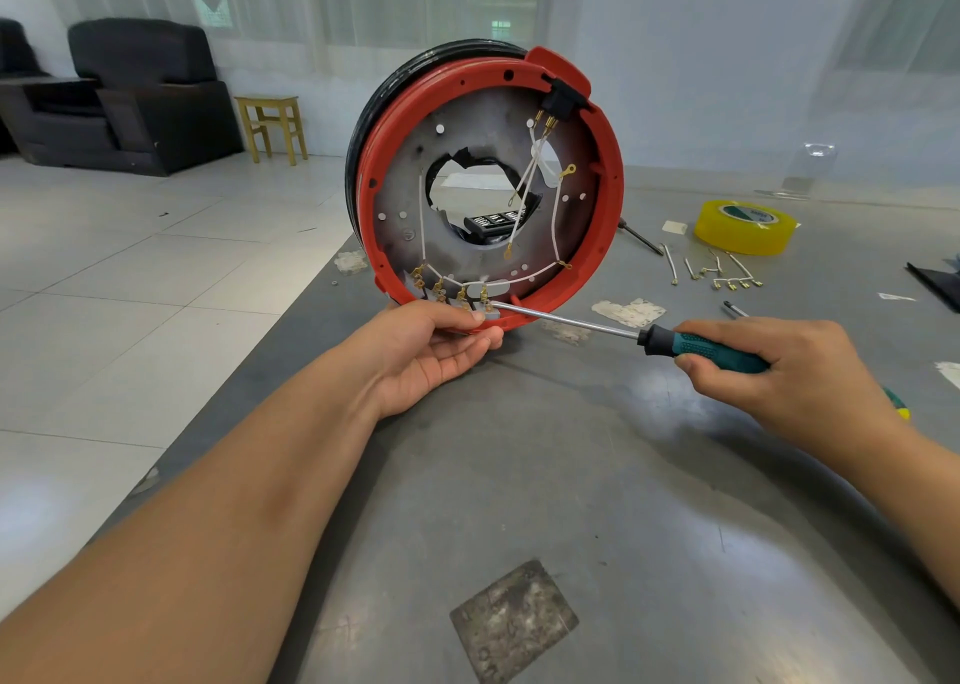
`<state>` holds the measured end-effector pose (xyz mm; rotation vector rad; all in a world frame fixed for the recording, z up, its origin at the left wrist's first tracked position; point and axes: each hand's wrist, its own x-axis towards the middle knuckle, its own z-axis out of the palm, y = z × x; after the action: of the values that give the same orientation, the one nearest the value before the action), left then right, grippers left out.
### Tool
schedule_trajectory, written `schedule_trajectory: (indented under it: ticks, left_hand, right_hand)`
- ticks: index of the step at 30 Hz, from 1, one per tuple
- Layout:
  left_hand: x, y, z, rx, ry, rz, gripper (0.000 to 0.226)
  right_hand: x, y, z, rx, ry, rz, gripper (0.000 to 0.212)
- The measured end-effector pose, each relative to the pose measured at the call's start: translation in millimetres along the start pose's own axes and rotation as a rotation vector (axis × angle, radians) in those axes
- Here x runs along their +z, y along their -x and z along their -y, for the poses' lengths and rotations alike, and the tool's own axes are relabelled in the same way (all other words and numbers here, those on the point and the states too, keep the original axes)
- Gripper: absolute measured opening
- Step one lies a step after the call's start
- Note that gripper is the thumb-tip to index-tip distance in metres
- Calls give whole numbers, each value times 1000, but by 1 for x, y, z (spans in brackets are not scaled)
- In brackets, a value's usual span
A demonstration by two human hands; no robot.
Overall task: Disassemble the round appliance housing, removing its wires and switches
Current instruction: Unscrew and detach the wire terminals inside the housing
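Print on the yellow tape roll [746, 226] is illegible.

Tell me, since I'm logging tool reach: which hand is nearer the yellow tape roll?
Right hand, holding the screwdriver below the tape roll; left hand grips the housing farther left.

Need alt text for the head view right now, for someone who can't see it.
A left hand steadies a red round housing upright on a grey table while the right hand holds a screwdriver, tip at the bottom switch terminals. Removed wires lie beside yellow tape.

Left hand [431, 356] palm-up, thumb and fingers in a pinching grip; right hand [779, 371] fist-curled, knuckles up.
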<state>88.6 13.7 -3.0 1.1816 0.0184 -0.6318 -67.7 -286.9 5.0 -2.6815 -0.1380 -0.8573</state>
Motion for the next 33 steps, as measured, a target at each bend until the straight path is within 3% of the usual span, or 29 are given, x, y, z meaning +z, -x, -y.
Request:
schedule_trajectory:
  ticks: [7,11,24,28,33]
  left_hand:
    - [0,1,0,-3,20,-13,15]
    - [-1,0,-1,-2,13,-4,27]
    - [1,2,-1,7,10,-13,32]
    - [0,1,0,4,7,-8,31]
    - [-1,0,1,-4,10,-2,26]
  right_hand:
    - [2,0,-6,-81,78,-38,41]
    - [3,0,-7,-115,118,-61,45]
    - [2,-1,-5,-159,201,-73,44]
    - [1,-1,-5,-114,147,-42,38]
    - [-5,1,4,61,-134,51,29]
